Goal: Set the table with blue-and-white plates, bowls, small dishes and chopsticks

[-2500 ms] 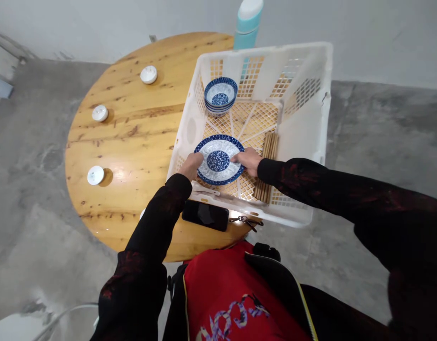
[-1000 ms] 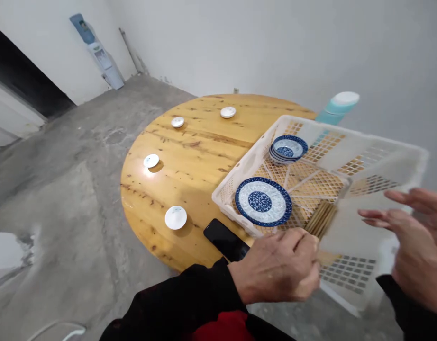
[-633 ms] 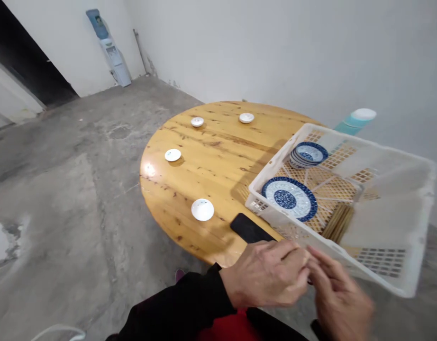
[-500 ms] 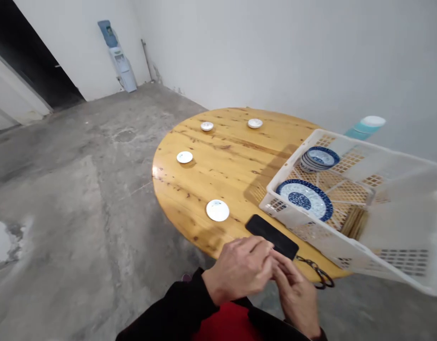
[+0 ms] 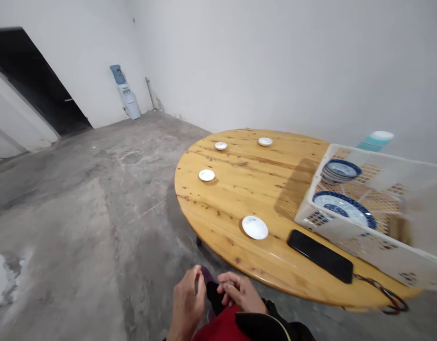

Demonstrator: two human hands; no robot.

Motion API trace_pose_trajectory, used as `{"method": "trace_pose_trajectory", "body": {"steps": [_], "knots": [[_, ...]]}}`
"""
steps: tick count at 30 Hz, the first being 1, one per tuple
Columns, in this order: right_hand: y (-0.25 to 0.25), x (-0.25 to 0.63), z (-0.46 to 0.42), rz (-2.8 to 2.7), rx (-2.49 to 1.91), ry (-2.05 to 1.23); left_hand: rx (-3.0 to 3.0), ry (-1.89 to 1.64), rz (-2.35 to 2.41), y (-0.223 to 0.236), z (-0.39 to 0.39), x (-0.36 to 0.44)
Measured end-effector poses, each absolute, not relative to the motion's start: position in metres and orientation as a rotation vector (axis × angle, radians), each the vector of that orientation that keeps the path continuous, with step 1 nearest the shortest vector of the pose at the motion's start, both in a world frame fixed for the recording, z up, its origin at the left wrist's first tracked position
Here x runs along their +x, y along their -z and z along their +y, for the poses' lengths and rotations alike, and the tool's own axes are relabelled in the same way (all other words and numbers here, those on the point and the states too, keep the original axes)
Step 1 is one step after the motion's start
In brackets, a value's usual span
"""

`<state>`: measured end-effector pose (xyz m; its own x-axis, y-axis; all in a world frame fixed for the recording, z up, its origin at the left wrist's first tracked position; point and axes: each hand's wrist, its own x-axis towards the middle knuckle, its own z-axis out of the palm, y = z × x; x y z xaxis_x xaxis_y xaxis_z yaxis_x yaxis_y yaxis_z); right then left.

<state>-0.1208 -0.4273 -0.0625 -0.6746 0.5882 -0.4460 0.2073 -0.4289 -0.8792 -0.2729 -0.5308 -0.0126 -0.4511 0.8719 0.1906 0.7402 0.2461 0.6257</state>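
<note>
Below the table's front edge, in front of my body, my left hand (image 5: 188,300) is raised with a gap between thumb and fingers; it holds nothing. Just to its right is my right hand (image 5: 244,292), its fingers loosely bent and apart, with nothing visible in them. The two hands do not touch. Nearest to them on the wooden table (image 5: 236,189) lies a small white plate (image 5: 255,228). A black phone (image 5: 320,255) with a dark strap (image 5: 385,294) rests to the right of that plate.
Three more small white dishes (image 5: 206,175) sit along the table's far and left rim. At the right, a white plastic basket (image 5: 313,215) holds blue-patterned bowls (image 5: 341,170), a plate (image 5: 344,208) and chopsticks (image 5: 399,229). Behind it is a turquoise cylinder (image 5: 375,142).
My hands, together beside the phone before, have separated and moved left, off the table edge. The view has turned, so the table and basket appear lower and further right.
</note>
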Motion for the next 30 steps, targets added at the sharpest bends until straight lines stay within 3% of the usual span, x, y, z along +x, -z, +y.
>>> {"method": "trace_pose_trajectory", "body": {"steps": [14,25,30], "knots": [[0.099,-0.364,-0.384,-1.693,-1.125,-2.248,1.292,-0.854,2.326,0.06,-0.509,-0.483],[0.066,-0.496,-0.35,-2.199,-1.231,-1.826,1.159,-0.793,2.173,0.066,-0.459,-0.621],[0.069,-0.548,-0.333,-2.112,-1.413,-1.665,1.385,-0.685,1.986,0.037,-0.413,-0.693]]}}
